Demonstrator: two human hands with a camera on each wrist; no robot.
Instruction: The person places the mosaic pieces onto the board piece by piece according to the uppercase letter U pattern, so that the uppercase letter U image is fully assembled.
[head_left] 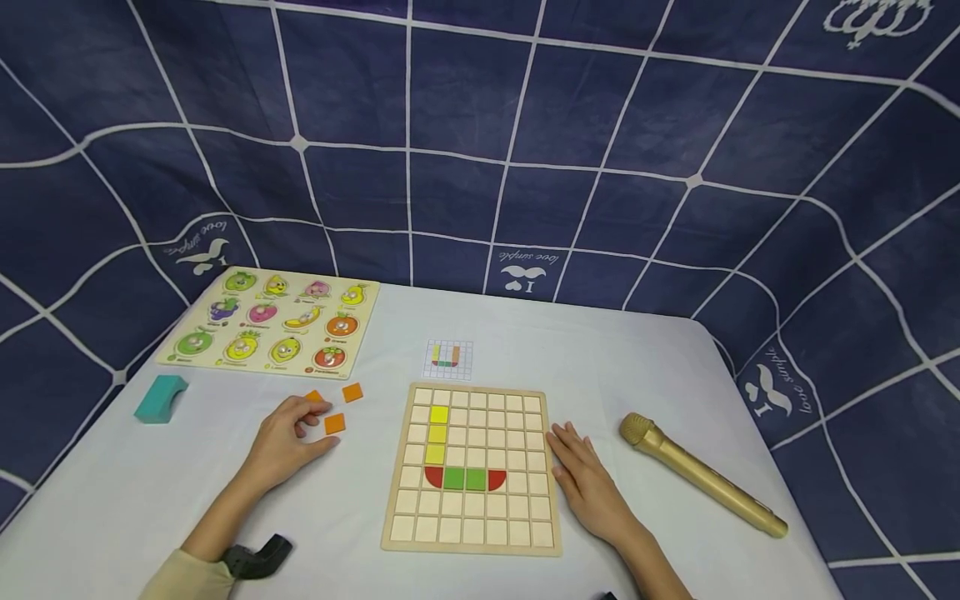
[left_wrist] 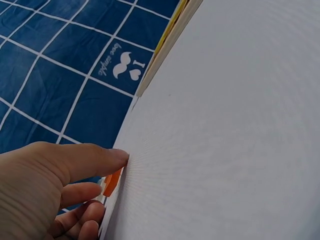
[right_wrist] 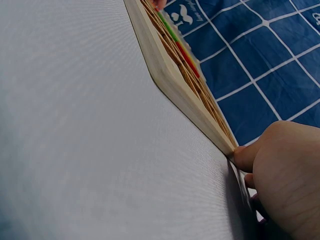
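My left hand [head_left: 283, 443] is at the left of the table, thumb and index finger spread apart. Between and just beyond those fingertips lies an orange square tile [head_left: 334, 423]. A second orange tile [head_left: 313, 396] is partly covered by the index finger, and a third orange tile [head_left: 352, 392] lies a little farther off. In the left wrist view, some orange [left_wrist: 112, 183] shows behind the thumb. My right hand [head_left: 588, 483] rests with extended fingers against the right edge of the wooden grid board [head_left: 480, 546]. Yellow squares [head_left: 437, 434], green squares [head_left: 453, 478] and red rounded pieces [head_left: 497, 480] sit in the board.
Behind the board lies a small pattern card [head_left: 448, 360]. A fruit peg puzzle [head_left: 277, 323] occupies the back left, with a teal arch block [head_left: 161, 399] nearer me. On the right is a gold microphone [head_left: 705, 475]. A dark blue checked cloth [head_left: 465, 192] hangs behind the table.
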